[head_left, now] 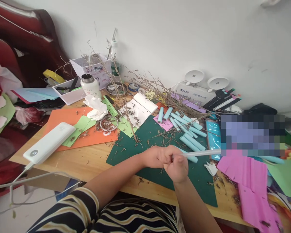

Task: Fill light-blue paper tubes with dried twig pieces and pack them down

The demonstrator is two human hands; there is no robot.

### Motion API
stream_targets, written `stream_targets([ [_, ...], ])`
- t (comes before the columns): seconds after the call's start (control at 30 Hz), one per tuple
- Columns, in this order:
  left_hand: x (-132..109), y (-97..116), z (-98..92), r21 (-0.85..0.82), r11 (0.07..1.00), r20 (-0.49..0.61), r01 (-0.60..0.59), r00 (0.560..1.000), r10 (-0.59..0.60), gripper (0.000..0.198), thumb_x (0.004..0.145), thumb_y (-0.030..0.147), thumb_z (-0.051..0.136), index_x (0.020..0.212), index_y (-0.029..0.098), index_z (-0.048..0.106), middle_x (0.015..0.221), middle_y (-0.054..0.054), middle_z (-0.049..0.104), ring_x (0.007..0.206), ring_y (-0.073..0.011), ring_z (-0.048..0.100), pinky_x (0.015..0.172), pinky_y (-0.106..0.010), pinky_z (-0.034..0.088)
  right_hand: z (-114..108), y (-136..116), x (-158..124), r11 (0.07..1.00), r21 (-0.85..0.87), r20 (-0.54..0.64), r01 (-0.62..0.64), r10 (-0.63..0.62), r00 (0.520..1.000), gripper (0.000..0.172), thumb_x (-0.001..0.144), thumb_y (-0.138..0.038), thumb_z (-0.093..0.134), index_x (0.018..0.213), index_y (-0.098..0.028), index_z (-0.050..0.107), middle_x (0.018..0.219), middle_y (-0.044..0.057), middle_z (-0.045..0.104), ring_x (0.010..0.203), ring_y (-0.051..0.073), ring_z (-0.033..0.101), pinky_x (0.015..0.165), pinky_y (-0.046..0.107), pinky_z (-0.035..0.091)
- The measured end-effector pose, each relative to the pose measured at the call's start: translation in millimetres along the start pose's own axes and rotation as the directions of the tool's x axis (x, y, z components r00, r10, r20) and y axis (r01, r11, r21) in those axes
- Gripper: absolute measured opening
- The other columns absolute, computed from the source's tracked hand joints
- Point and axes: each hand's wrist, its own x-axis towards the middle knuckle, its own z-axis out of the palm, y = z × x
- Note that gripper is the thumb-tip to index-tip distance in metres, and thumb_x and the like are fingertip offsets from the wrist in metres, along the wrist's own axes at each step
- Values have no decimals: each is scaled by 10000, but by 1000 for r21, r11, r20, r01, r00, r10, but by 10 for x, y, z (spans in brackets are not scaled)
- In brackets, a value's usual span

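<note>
My left hand (157, 156) and my right hand (176, 165) are closed and pressed together above the green cutting mat (145, 139). A thin, translucent white stick (203, 152) sticks out to the right from the top of my right hand. Its far end meets a blurred-out patch. The left fingers are curled against the right hand, and what they grip is hidden. Just beyond my hands lie several light-blue paper rolls (191, 142). Dry twigs (165, 94) and crumbled bits are scattered behind them.
A white power bank (49, 142) with a cable sits at the left on orange paper (102, 137). Behind stand an open white bottle (91, 85), a paper box (99, 72) and an open notebook (138, 110). Pink crepe paper (253, 191) hangs over the right edge.
</note>
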Motion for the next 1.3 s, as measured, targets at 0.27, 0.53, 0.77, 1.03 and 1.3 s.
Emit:
stream_targets([
  [0.27, 8, -51, 40, -75, 994, -68, -76, 995, 71, 85, 619, 189, 545, 602, 129, 487, 524, 46, 478, 496, -43, 405, 490, -140, 354, 6, -627, 121, 1000, -7, -70, -3, 2, 998, 498, 725, -613, 357, 485, -186, 269, 438, -54, 160, 370, 74, 178, 389, 238, 153],
  [0.53, -14, -75, 40, -113, 984, -47, -140, 990, 135, 55, 584, 148, 539, 620, 135, 500, 560, 45, 499, 543, -55, 453, 541, -139, 373, 11, -214, 56, 991, 131, -53, -21, 28, 998, 468, 762, -592, 304, 517, -192, 296, 448, -61, 175, 378, 71, 169, 386, 229, 156],
  [0.77, -10, -99, 41, -39, 990, -25, -139, 990, 138, 96, 593, 187, 573, 650, 144, 508, 575, 47, 513, 550, -56, 456, 539, -138, 371, 39, -288, -19, 988, 154, -20, 17, -14, 1000, 443, 779, -560, 308, 532, -193, 281, 466, -57, 190, 402, 78, 192, 410, 242, 187],
  [1.03, -14, -22, 5, 34, 995, 71, -91, 994, 88, 97, 638, 209, 544, 712, 149, 559, 693, 23, 581, 657, -94, 510, 611, -162, 405, 43, -257, -2, 993, 89, 23, -84, 82, 996, 411, 785, -519, 350, 544, -187, 336, 483, -48, 247, 421, 76, 240, 425, 239, 200],
  [1.3, -12, -31, 20, -3, 997, 12, -72, 997, 72, 64, 585, 145, 564, 645, 129, 547, 615, 29, 566, 596, -79, 501, 589, -152, 402, -11, -247, 57, 989, 142, 33, -37, 33, 999, 397, 799, -492, 346, 547, -186, 321, 466, -60, 214, 397, 65, 201, 396, 223, 179],
])
